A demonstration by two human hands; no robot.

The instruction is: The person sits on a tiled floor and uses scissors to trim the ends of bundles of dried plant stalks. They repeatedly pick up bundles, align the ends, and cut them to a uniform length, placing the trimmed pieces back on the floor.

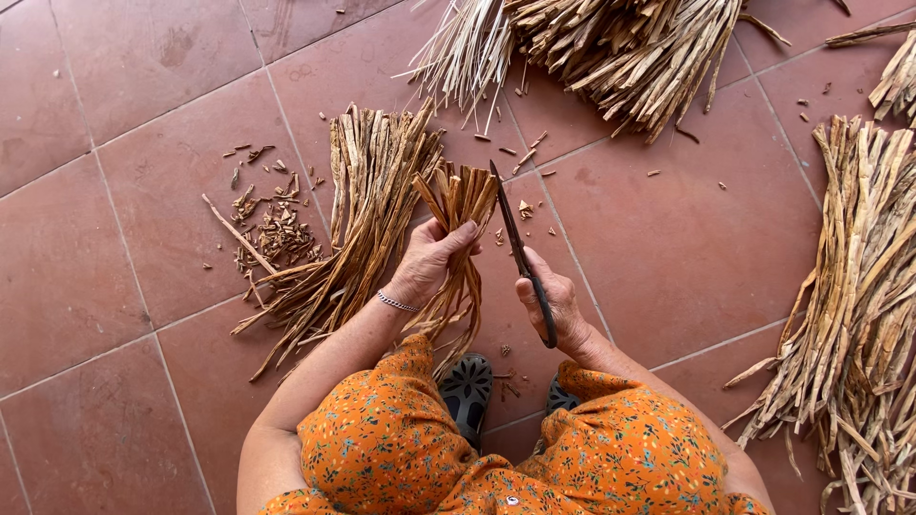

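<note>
Left grip [434, 259] clenches a strip bundle [465, 205]; right grip [551, 303], apparently closed, holds the knife [520, 250] beside it.

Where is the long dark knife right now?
In the head view, the long dark knife is just right of centre, gripped in the right hand, its tip beside the small bundle of tan dried strips held by the left hand.

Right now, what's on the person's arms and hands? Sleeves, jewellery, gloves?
Both hands are bare, no gloves. The left hand has a thin silver chain bracelet at the wrist; the right hand shows no jewellery. Forearms are uncovered. The garment is orange with a small multicoloured floral print. No rings can be made out.
</note>
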